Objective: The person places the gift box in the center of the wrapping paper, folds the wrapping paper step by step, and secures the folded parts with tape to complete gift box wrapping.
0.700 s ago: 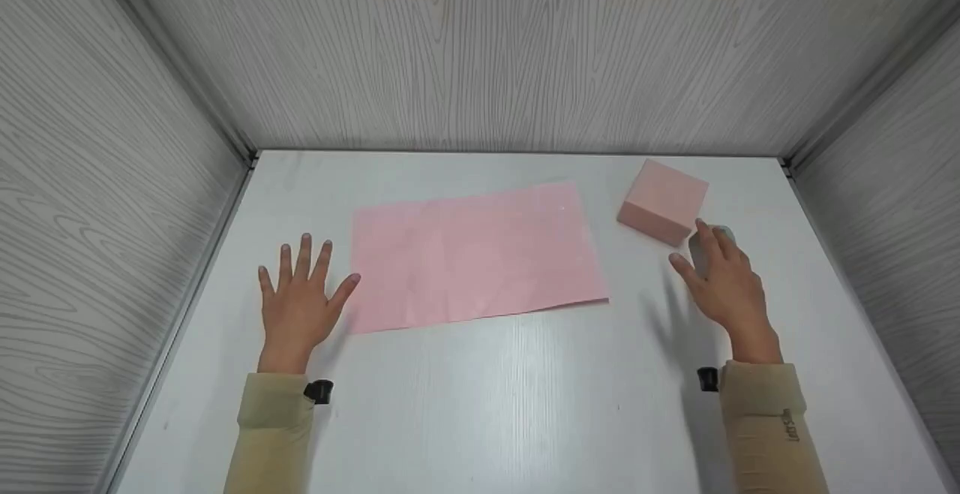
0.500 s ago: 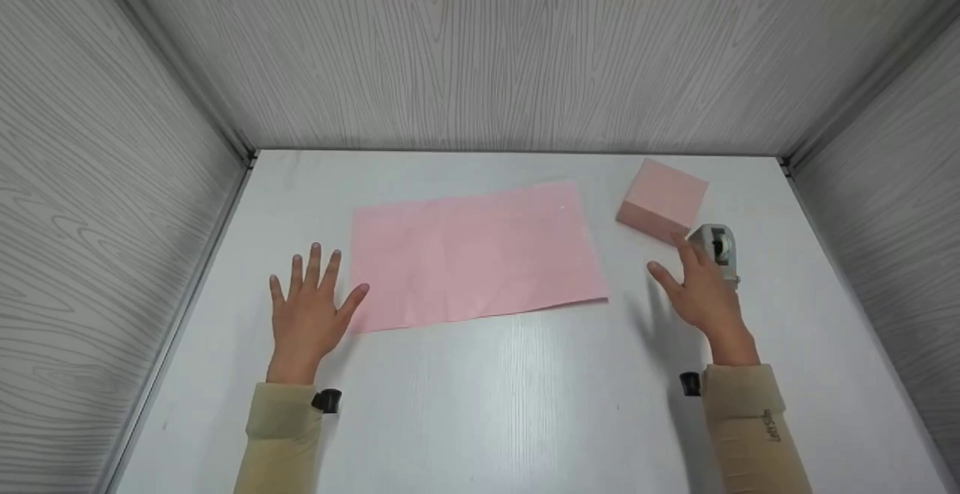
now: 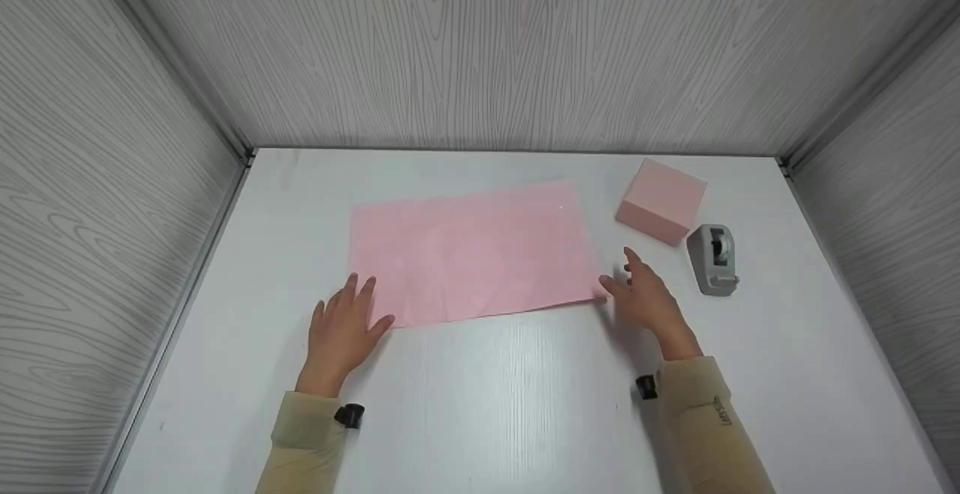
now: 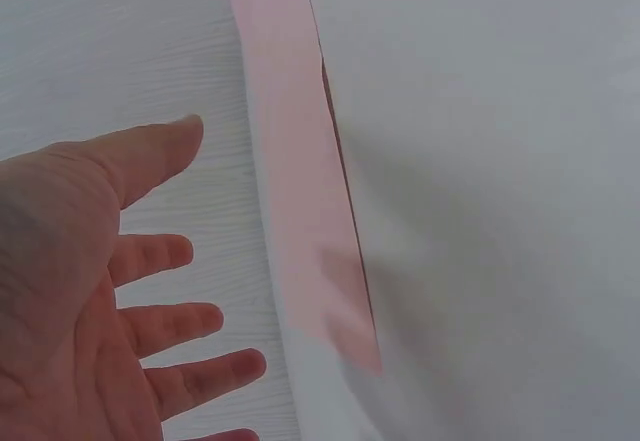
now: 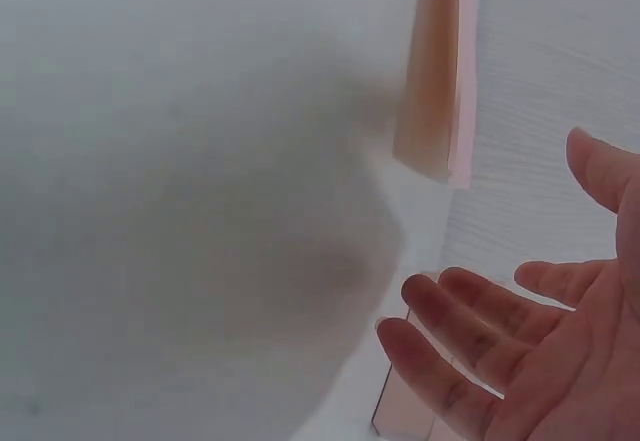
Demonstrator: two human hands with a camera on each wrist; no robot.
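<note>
A pink sheet of paper (image 3: 472, 254) lies on the white table, its near edge slightly raised toward the right corner. My left hand (image 3: 341, 340) is at the sheet's near left corner, fingers extended and overlapping it in the head view. Thumb and fingers are spread apart in the left wrist view, beside the pink sheet (image 4: 300, 181). At the near right corner is my right hand (image 3: 649, 302), thumb tip right by the edge. The right wrist view shows its fingers relaxed and slightly bent, with nothing between them, and the sheet's lifted edge (image 5: 432, 91) close by.
A pink box (image 3: 661, 201) stands at the back right of the white table (image 3: 480, 404). Just in front of it is a grey tape dispenser (image 3: 712, 260) with a roll in it. Wood-grain panels (image 3: 480, 51) enclose the table at the back and both sides.
Both hands have moved inward to the sheet's near corners, the right one leftward away from the tape dispenser, which is now fully uncovered. Sheet, box and dispenser stay in place.
</note>
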